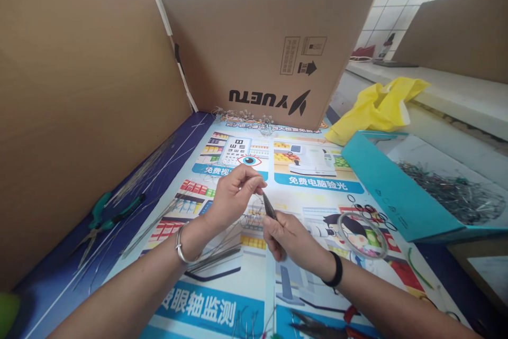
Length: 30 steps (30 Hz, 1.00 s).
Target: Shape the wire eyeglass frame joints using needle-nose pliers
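Note:
My left hand (238, 191) is closed, thumb and finger pinched together around a thin wire (260, 199) that is hard to make out. My right hand (288, 236) wraps around needle-nose pliers (270, 205); their dark pointed jaws reach up to the left fingertips, and the palm hides the handles. Below my hands, a small tangle of fine wire (254, 216) shows over the printed sheet. A bundle of straight grey wires (214, 260) lies under my left wrist.
Teal-handled pliers (103, 217) and long wires (143, 175) lie at left. A blue box (381, 191) of wire pieces (448, 191), black rings (369, 209) and a clear hoop (344, 230) are at right. Dark-bladed cutters (313, 326) lie in front. Cardboard panels (254, 37) stand behind.

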Available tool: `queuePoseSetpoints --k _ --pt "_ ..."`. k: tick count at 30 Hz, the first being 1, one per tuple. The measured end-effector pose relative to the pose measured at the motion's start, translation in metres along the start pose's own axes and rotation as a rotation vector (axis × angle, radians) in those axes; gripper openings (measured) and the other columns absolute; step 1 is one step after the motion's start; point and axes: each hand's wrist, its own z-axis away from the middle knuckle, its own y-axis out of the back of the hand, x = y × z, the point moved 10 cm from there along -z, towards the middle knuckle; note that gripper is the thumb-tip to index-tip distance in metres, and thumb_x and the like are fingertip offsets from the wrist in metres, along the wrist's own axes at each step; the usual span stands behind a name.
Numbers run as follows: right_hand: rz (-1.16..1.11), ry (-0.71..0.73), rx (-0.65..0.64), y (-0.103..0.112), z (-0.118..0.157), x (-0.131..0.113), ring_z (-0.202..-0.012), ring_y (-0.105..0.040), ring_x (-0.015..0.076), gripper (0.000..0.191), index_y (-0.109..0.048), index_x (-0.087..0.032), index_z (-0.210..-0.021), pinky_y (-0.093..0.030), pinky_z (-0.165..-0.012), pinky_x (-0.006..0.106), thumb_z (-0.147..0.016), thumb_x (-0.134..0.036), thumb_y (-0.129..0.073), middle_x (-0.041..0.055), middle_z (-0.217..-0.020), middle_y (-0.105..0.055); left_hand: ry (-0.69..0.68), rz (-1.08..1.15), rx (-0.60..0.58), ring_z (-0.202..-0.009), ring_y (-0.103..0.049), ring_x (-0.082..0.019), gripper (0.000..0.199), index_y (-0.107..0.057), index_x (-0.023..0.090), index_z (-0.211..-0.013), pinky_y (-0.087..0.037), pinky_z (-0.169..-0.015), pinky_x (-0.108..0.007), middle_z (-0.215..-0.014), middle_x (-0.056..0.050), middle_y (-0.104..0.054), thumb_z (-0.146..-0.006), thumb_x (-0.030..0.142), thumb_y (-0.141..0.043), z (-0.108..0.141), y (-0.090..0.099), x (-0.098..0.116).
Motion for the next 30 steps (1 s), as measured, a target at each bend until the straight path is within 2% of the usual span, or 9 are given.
queuePoseSetpoints --k 6,30 --pt "-0.06 0.068 -0.079 -0.0038 0.0007 -0.0079 -0.039 -0.045 0.0082 0.061 -0.052 -0.016 -0.052 -0.038 -0.045 0.021 -0.088 -0.061 -0.03 0.0014 -0.043 -0.052 -0.034 -0.069 -0.03 -0.069 -0.061 -0.011 0.014 -0.059 0.018 -0.079 -0.049 -0.068 -0.024 -0.075 -0.001 -0.064 -0.088 0.026 -0.052 0.003 -0.0041 0.0019" --pt "-0.145 0.065 -0.101 -0.006 0.0002 -0.01 -0.037 -0.044 0.0083 0.059 -0.051 -0.016 -0.053 -0.035 -0.043 0.021 -0.089 -0.058 -0.031 0.0007 -0.041 -0.051 -0.101 -0.117 -0.075 -0.071 -0.061 -0.012 0.014 -0.059 0.018 -0.08 -0.049 -0.069 -0.026 -0.075 -0.002 -0.063 -0.088 0.027 -0.051 0.0048 -0.0088 0.0055"
